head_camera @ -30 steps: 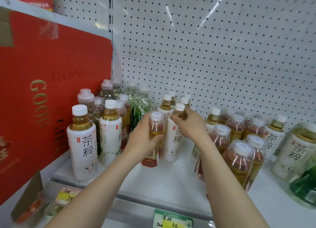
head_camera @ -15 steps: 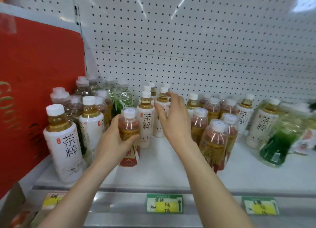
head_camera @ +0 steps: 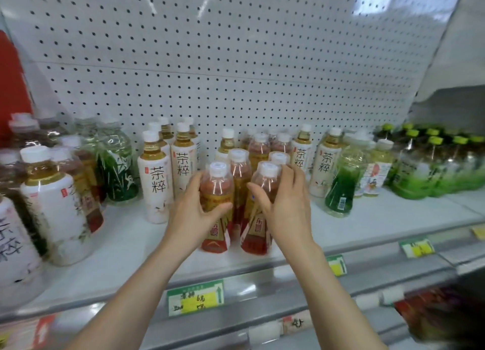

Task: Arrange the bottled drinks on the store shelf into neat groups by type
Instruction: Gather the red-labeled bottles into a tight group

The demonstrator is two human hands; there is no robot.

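Note:
My left hand (head_camera: 195,213) grips a red-labelled tea bottle (head_camera: 217,189) that stands on the white shelf (head_camera: 131,244), beside a cluster of like red-labelled bottles (head_camera: 240,166). My right hand (head_camera: 284,205) wraps around the front bottle of that cluster (head_camera: 265,181). White-labelled tea bottles (head_camera: 154,176) stand to the left, and more of them (head_camera: 326,160) to the right behind. Green-labelled bottles (head_camera: 118,163) sit at the back left; one green bottle (head_camera: 341,189) stands alone to the right.
A white pegboard (head_camera: 236,60) backs the shelf. Large white-labelled bottles (head_camera: 52,205) crowd the left front. A pack of green-capped bottles (head_camera: 435,163) fills the far right. Price tags (head_camera: 195,297) line the shelf's front rail. A red box (head_camera: 10,87) shows at the left edge.
My left hand carried the red-labelled bottle rightward and set it beside the red-labelled cluster. My right hand left the white-labelled bottle and closed on the cluster's front bottle. The view panned right.

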